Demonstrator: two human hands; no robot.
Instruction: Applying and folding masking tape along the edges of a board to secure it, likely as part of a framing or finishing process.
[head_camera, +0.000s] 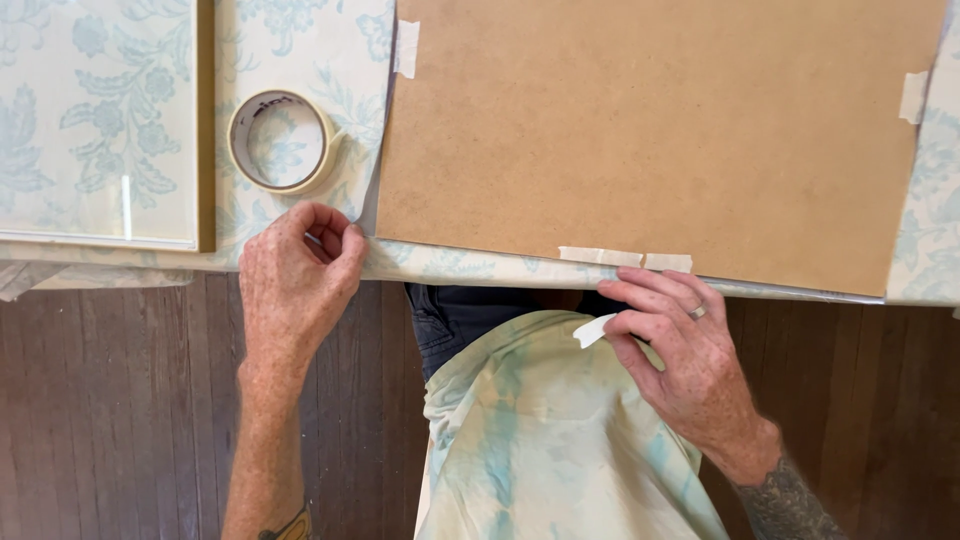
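A brown backing board lies on a table covered with a pale floral cloth. Bits of masking tape hold the board at its top left corner, right edge and near edge. My right hand pinches a short strip of masking tape just below the board's near edge. My left hand rests curled on the table's front edge, fingers bent in, just below a roll of masking tape. I cannot see anything held in it.
A glazed frame with a gold edge lies at the left of the table. A dark wooden floor shows below the table edge. My pale tie-dyed shirt fills the bottom middle.
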